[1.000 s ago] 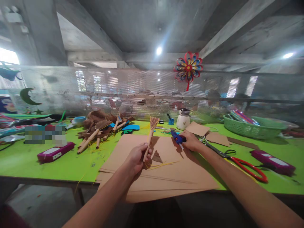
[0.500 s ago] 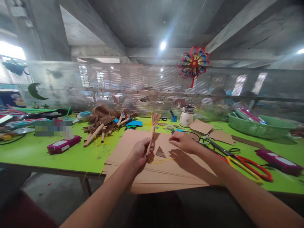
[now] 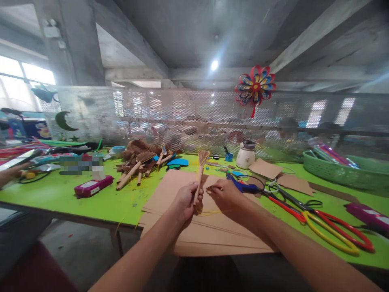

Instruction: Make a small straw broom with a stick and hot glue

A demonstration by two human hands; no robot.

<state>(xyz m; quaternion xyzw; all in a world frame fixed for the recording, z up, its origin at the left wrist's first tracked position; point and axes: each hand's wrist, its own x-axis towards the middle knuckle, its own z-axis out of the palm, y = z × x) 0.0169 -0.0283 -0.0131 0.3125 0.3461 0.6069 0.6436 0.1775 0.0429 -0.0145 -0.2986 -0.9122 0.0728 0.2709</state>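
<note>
My left hand is closed round the handle of a small straw broom and holds it upright over a stack of brown cardboard sheets. Right beside it, my right hand hovers with thumb and fingers pinched together near the broom's lower end. Thin yellow strands trail under both hands; what the pinch holds is hidden. Just behind my right hand, a blue glue gun lies on the green table.
A pile of similar small brooms lies to the back left, near a magenta box. Red and yellow scissors, cardboard scraps, a white jar and a green basket sit to the right. A mesh screen closes the far side.
My right hand let go of the blue glue gun, which now lies on the table. It then moved left to the broom, fingers pinched. The left hand keeps its hold.
</note>
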